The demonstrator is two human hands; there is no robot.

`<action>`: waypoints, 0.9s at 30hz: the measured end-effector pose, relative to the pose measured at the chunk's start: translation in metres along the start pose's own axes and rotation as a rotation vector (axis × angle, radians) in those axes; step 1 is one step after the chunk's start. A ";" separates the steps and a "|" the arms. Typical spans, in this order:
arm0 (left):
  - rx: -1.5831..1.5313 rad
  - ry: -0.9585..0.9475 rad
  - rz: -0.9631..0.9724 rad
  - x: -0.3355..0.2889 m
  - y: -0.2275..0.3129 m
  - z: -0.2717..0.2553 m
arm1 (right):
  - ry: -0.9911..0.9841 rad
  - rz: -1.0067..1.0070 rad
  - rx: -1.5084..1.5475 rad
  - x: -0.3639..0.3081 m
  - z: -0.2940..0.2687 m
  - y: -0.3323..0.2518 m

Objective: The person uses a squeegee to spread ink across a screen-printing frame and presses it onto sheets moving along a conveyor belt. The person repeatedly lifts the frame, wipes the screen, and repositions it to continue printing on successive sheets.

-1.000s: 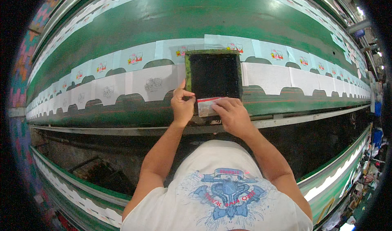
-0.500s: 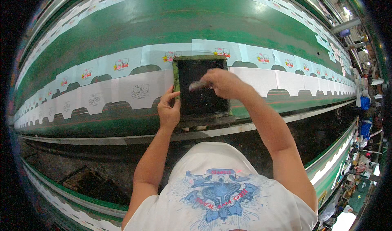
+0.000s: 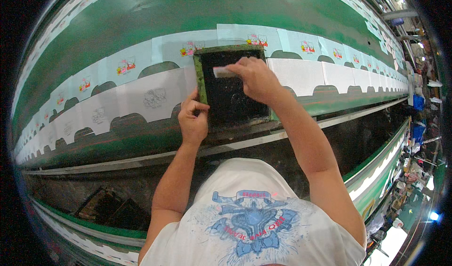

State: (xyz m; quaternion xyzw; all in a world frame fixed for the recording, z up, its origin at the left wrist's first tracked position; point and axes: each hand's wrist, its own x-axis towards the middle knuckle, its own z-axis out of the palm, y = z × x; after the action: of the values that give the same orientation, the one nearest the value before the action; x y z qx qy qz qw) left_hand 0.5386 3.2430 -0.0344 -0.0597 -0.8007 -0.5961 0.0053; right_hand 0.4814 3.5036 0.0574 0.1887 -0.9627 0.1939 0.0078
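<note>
A screen-printing frame (image 3: 201, 80) with a green, worn rim and dark mesh lies over the row of white pieces on the long green table. My left hand (image 3: 193, 120) is at its left rim, thumb and fingers pinching the edge. In my right hand (image 3: 258, 82), above the dark mesh, is a small flat squeegee (image 3: 222, 72) with a pale blade, its end pointing left. The fingers wrap its other end and hide it. Left of the frame, a white piece (image 3: 154, 98) bears a dark outline drawing; white pieces (image 3: 299, 75) to the right look plain.
Behind the frame runs a row of light-blue pieces (image 3: 136, 61) with coloured cartoon prints. A metal rail (image 3: 155, 158) edges the table nearest me. Another green table (image 3: 89, 223) stands at the lower left, and blue containers (image 3: 418, 102) with clutter are at the far right.
My right hand with the squeegee has moved a little farther up the mesh, toward the frame's far left corner. The whole view has shifted slightly. My left hand stays at the left rim.
</note>
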 end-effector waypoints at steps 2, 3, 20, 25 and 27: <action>0.022 0.024 -0.013 -0.002 0.002 0.004 | -0.055 -0.020 -0.005 -0.023 -0.001 -0.014; 0.008 0.039 0.007 -0.004 0.000 0.006 | -0.067 -0.029 0.003 -0.036 0.001 -0.023; 0.102 0.113 0.190 -0.013 0.053 0.070 | 0.224 0.061 0.330 -0.172 -0.011 -0.012; -0.028 0.109 0.241 -0.019 0.070 0.182 | 0.280 0.118 0.299 -0.234 -0.039 0.062; 0.035 0.102 0.222 -0.028 0.076 0.223 | 0.262 0.153 0.293 -0.254 -0.055 0.089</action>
State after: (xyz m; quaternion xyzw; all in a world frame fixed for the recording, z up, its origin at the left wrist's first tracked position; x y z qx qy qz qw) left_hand 0.5880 3.4751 -0.0291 -0.1174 -0.7983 -0.5798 0.1128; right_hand 0.6810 3.6920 0.0533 0.0871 -0.9264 0.3549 0.0909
